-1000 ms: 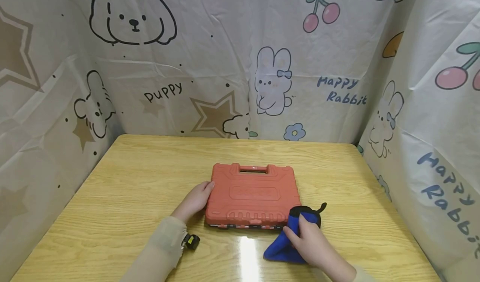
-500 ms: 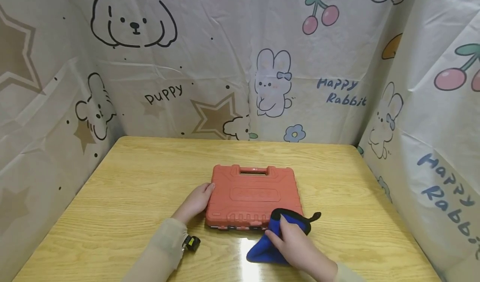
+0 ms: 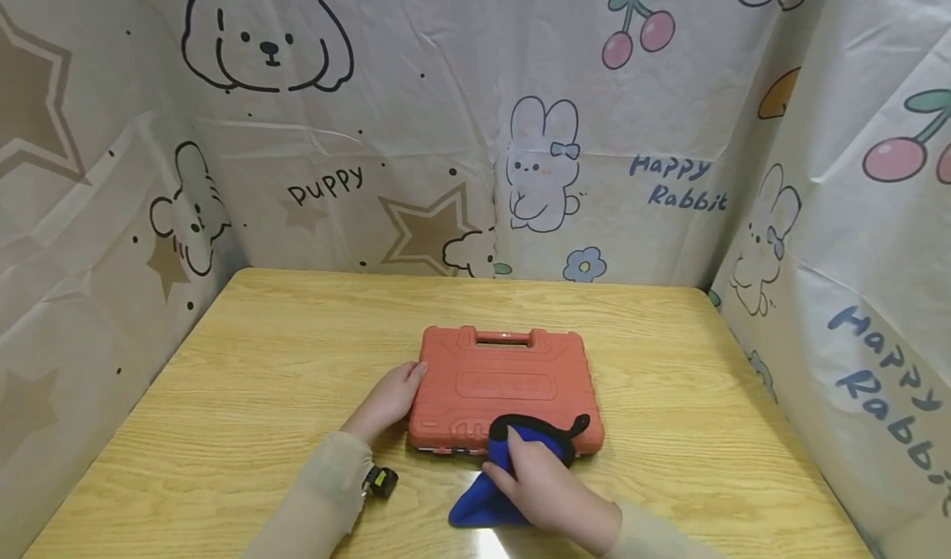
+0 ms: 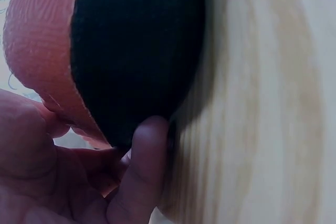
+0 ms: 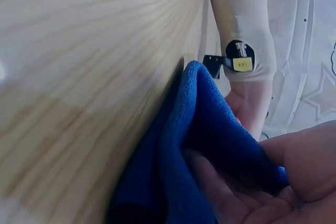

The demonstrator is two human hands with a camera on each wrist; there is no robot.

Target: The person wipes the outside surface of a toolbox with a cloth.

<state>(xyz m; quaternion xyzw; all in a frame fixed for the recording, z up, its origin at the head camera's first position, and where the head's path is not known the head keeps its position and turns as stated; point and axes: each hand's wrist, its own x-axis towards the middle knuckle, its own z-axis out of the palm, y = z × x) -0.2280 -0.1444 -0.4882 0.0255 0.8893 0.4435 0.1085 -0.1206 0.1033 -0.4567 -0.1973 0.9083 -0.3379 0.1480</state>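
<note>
A red plastic tool case (image 3: 505, 377) lies closed on the table, its handle toward the far side. My left hand (image 3: 390, 398) holds its left edge, thumb on top. The left wrist view shows the case's dark lower half (image 4: 136, 51) with my fingertips under its edge, close to the wood. In my right hand (image 3: 546, 485) is a folded blue cloth (image 3: 486, 505) with black edging and a small black loop, gripped between thumb and fingers. It overlaps the case's front edge in the head view. Its soft folds wrap around my fingers in the right wrist view.
The wooden table (image 3: 297, 319) has patterned curtains (image 3: 416, 130) behind it and on both sides. A small black camera (image 3: 382, 482) is strapped to my left wrist, close over the tabletop.
My right hand has moved left along the case's front with the blue cloth, uncovering the front right corner. The left hand and the case have stayed put.
</note>
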